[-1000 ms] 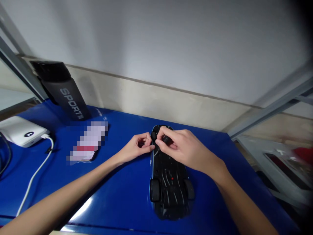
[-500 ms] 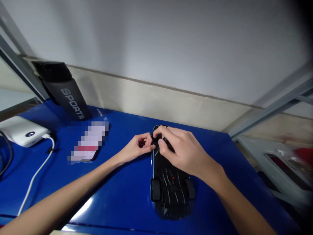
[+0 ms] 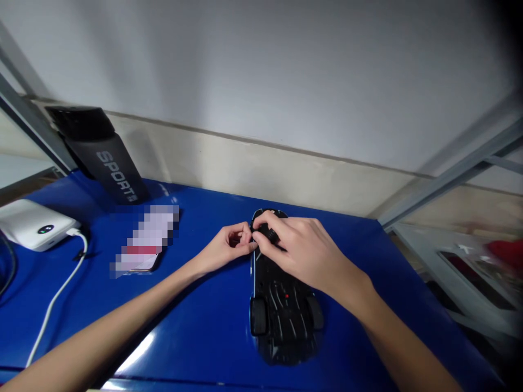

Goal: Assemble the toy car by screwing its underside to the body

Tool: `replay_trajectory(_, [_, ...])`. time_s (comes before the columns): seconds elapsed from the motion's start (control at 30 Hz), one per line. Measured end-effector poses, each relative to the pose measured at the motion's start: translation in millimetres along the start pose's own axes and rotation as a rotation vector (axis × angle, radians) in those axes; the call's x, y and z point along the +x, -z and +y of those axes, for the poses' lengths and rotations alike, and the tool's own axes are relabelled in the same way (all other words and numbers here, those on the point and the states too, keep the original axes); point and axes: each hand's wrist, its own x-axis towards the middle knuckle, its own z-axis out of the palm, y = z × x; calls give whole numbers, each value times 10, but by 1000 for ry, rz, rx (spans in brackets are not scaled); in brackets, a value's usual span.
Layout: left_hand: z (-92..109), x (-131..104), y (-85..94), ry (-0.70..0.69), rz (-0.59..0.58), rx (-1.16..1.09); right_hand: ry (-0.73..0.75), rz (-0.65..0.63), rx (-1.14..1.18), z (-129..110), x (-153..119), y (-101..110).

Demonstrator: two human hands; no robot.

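A toy car [image 3: 286, 305] lies upside down on the blue table, its black underside and rear wheels [image 3: 258, 317] showing. My left hand [image 3: 232, 242] is at the car's far left edge, fingers curled and thumb pressed in; what it pinches, if anything, is hidden. Over the far half of the car is my right hand [image 3: 306, 247], its thumb and index finger closed around a black ribbed wheel [image 3: 269, 234]. The fingertips of both hands nearly meet there. My right hand covers the car's far right corner.
A dark sports bottle [image 3: 108, 158] stands at the back left. Near it lie a phone [image 3: 149, 239] and a white power bank [image 3: 38, 223] with a white cable [image 3: 57, 296]. Behind the blue table [image 3: 196, 326] rises a pale wall, with a metal frame bar [image 3: 449, 174] at right.
My right thumb has moved left to the car's edge, close to my left fingertips, and more of the black wheel shows. My left hand stays at the same edge. The view has shifted slightly.
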Motion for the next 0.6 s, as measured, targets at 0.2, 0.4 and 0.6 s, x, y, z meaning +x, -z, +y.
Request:
replay_trajectory(0.2, [-4,3,7,-5,-4,23,73,-21,-39,-30,-3,-5])
replay_trajectory(0.4, [32,0,-1,-4,3,28,85,-15,-19,-34,-2,-17])
replay_trajectory(0.6, [-9,1,10,-11,12,35,56,-12,-86,-27,0,-15])
